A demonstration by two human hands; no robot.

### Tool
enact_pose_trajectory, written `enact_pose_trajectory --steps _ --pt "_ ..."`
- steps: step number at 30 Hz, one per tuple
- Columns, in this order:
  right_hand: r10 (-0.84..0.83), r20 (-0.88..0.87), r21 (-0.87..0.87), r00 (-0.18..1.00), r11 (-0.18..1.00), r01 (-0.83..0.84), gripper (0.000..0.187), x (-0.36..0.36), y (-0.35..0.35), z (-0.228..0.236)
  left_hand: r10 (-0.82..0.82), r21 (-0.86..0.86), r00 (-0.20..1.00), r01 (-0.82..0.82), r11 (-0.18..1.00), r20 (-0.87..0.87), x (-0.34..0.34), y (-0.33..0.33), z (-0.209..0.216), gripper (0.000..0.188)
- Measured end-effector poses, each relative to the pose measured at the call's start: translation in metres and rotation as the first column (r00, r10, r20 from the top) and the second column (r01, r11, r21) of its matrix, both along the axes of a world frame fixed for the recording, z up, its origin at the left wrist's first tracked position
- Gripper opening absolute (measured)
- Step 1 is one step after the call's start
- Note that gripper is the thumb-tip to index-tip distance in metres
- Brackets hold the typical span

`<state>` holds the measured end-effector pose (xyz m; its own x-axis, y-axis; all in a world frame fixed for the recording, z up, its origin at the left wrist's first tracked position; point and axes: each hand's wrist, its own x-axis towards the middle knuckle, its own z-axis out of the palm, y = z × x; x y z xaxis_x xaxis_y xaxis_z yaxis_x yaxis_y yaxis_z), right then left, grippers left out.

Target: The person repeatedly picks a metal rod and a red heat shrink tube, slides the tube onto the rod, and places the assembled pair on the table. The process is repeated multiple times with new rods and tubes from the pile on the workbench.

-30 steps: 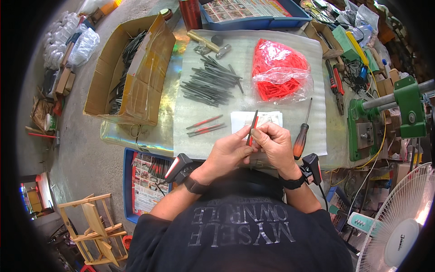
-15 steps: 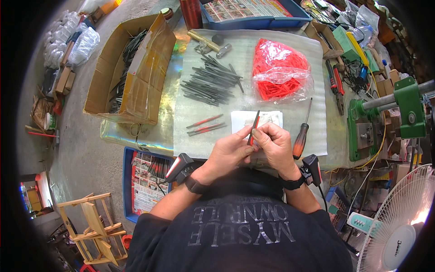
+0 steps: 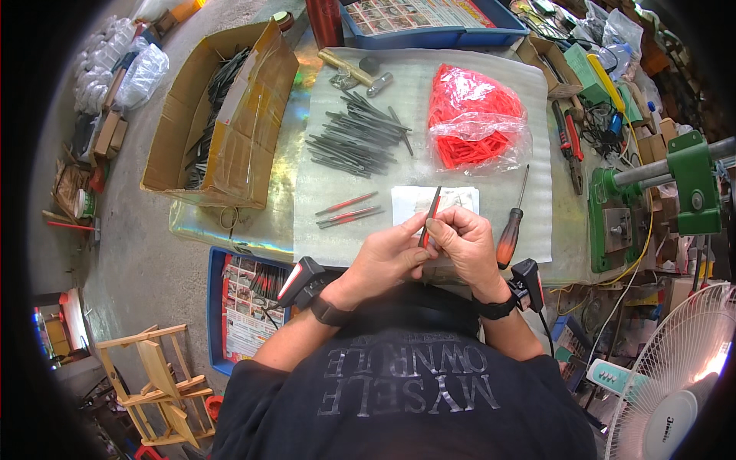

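Left hand: our left hand (image 3: 386,257) pinched the lower part of a black-and-red strip (image 3: 433,205), its thumb and fingers closed around it.
Right hand: our right hand (image 3: 466,244) gripped the same strip from the other side, thumb against fingertips; the curled fingers hid the exact contact.
Black-and-red strip: we had it tilted, upper end leaning slightly right, in front of a white paper (image 3: 409,201) near the body-side edge of a pale foam sheet (image 3: 534,207).
Step at the fingertips: we judged this to be the joining or seating of a red piece on a dark strip, though how far it had gone we could not tell.
Next move: it called, in our judgement, for a firm hold on one side and small, straight pressure from the other, so the slim strip would not twist.
Three red-and-black strips: we had these (image 3: 345,202) lying left of the paper, well apart from the dark strip pile (image 3: 354,142) beyond them.
Red pieces: we had these in a clear bag (image 3: 474,107) beyond the paper.
Screwdriver: we had it (image 3: 508,239) near the right hand, untouched.
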<state>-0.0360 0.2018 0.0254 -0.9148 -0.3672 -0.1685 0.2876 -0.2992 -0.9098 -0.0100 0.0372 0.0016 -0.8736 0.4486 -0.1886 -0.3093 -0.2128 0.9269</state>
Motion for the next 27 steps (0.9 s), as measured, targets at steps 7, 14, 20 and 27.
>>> enact_pose_trajectory --steps 7,14,20,27 --pt "-0.024 0.152 -0.125 0.988 0.991 0.044 0.015 0.004 -0.003 0.009 -0.029 0.115 0.999 0.026 0.993 0.024 -0.001 -0.001 -0.001 0.07" --pt "-0.119 0.095 -0.13 0.988 0.983 0.131 0.012 0.0 0.004 -0.008 0.034 0.113 0.999 -0.038 0.993 0.032 0.002 0.002 0.002 0.059" --pt "-0.225 0.027 -0.124 0.974 0.966 0.227 0.011 -0.002 0.006 -0.022 0.15 -0.339 0.969 -0.21 0.917 -0.195 0.004 0.008 -0.003 0.023" --pt "-0.302 0.001 0.038 0.953 0.953 0.302 0.015 0.002 0.009 -0.025 0.125 -0.417 0.85 -0.372 0.829 -0.511 0.001 0.013 -0.001 0.017"
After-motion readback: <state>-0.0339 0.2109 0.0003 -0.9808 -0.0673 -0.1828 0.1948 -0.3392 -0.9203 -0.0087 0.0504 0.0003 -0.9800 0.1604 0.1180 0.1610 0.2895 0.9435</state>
